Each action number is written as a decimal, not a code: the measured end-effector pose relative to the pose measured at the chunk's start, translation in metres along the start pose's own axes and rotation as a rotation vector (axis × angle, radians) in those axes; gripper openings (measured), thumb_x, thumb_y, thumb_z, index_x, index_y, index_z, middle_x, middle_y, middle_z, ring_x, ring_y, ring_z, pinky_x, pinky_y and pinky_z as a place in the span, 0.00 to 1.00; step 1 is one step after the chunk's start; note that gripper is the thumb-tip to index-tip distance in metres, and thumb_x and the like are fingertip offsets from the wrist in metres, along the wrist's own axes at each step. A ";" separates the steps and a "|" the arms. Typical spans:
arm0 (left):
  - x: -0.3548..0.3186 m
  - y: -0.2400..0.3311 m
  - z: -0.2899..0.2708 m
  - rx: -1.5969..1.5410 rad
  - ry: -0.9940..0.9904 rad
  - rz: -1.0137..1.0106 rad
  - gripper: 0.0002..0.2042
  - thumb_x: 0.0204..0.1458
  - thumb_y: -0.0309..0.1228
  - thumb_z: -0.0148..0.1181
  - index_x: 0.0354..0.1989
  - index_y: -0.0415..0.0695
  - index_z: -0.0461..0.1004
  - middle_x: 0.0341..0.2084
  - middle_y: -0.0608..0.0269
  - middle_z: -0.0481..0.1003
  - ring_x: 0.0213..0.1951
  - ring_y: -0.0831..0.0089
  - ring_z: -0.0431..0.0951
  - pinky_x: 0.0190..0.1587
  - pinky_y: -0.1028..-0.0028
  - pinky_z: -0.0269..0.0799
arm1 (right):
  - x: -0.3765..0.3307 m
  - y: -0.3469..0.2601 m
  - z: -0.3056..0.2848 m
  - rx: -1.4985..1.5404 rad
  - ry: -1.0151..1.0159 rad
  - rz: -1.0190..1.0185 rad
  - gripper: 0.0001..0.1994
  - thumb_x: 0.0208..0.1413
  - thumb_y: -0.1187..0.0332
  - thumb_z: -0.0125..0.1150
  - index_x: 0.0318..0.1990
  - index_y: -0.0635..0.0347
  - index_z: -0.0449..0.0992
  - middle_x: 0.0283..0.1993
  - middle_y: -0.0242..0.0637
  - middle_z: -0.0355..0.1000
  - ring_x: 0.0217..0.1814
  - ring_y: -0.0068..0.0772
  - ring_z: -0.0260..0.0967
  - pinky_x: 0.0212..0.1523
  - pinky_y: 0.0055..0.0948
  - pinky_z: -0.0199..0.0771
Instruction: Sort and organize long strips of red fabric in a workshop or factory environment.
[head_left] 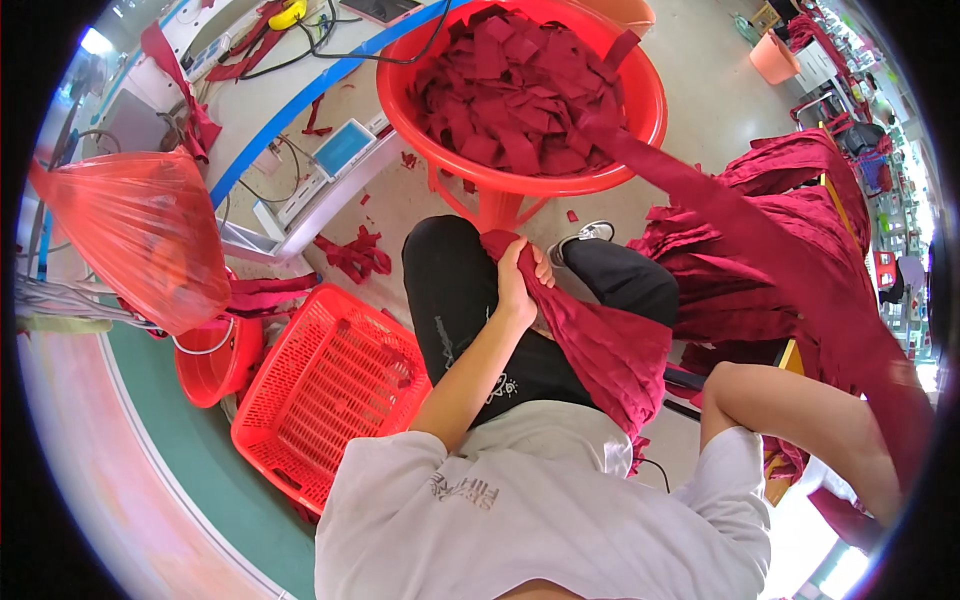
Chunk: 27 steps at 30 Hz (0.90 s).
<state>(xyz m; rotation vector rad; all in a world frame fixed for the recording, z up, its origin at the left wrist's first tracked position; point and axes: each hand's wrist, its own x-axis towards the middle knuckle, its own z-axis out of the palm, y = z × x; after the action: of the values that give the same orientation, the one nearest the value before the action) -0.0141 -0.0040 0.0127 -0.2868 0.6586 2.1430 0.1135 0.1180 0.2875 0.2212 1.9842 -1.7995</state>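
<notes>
My left hand (517,283) is closed around a gathered bunch of dark red fabric strips (610,345) lying over my lap. The bunch fans out toward my right hip. My right arm (810,410) stretches far out to the right, its elbow bent. Its hand is mostly hidden behind a long dark red strip (760,230) at the picture's rim and blurred, so its grip does not show. That strip runs taut-looking from the basin's right edge across to the right rim. In front of me, a red basin (648,130) holds a heap of dark red fabric pieces (510,90).
More dark red strips (770,250) hang over a yellow-edged rack at my right. An upright red crate (330,400) stands at my left, near a red bucket (200,375) and a filled red plastic bag (140,235). A blue-edged worktable (290,110) curves at front left.
</notes>
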 end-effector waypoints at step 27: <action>-0.015 0.008 0.030 -0.167 0.023 -0.059 0.29 0.60 0.60 0.40 0.34 0.43 0.74 0.25 0.67 0.74 0.28 0.75 0.73 0.32 0.75 0.69 | 0.087 0.164 0.015 0.107 0.578 0.030 0.09 0.58 0.72 0.60 0.27 0.63 0.69 0.21 0.19 0.61 0.23 0.09 0.54 0.24 0.17 0.52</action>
<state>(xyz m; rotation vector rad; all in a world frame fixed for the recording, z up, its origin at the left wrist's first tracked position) -0.0106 -0.0014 0.0464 -0.4160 0.4788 2.1439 0.1064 0.1099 0.1015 0.8868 2.2301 -1.9781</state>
